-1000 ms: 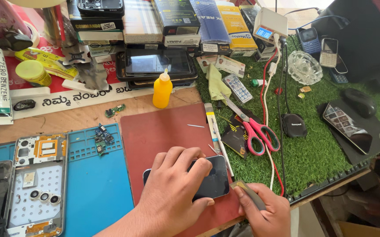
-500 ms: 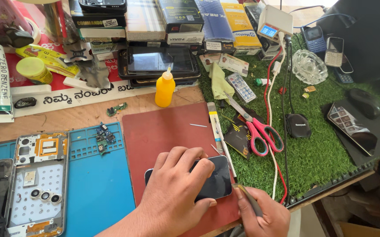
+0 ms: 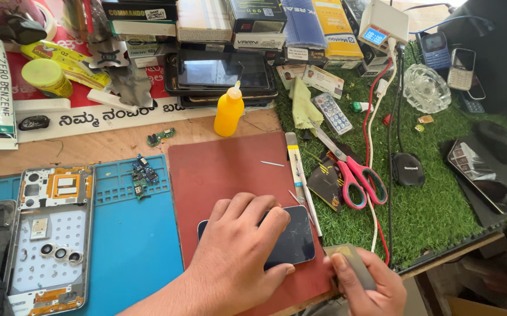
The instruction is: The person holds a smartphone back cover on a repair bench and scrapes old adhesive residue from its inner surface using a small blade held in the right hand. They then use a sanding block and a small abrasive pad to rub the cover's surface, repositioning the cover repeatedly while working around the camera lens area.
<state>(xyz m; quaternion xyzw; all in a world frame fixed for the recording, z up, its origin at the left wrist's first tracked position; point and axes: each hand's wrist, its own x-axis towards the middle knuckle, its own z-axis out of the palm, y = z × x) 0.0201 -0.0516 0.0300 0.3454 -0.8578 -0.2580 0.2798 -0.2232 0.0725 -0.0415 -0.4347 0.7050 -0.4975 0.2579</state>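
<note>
Hands low over red mat (image 3: 230, 169): left (image 3: 239, 248) flat on phone (image 3: 291, 243), right (image 3: 365, 287) gripping grey tool (image 3: 356, 266).

A dark smartphone (image 3: 293, 240) is lying flat, glossy glass side up, under the left hand's fingers (image 3: 265, 219), which are covering its left part; only its right half and rounded corners are showing. A grey, flat, card-like tool (image 3: 356, 264) is sitting tilted between the right hand's fingers (image 3: 342, 268), just beside the phone's right edge.
</note>
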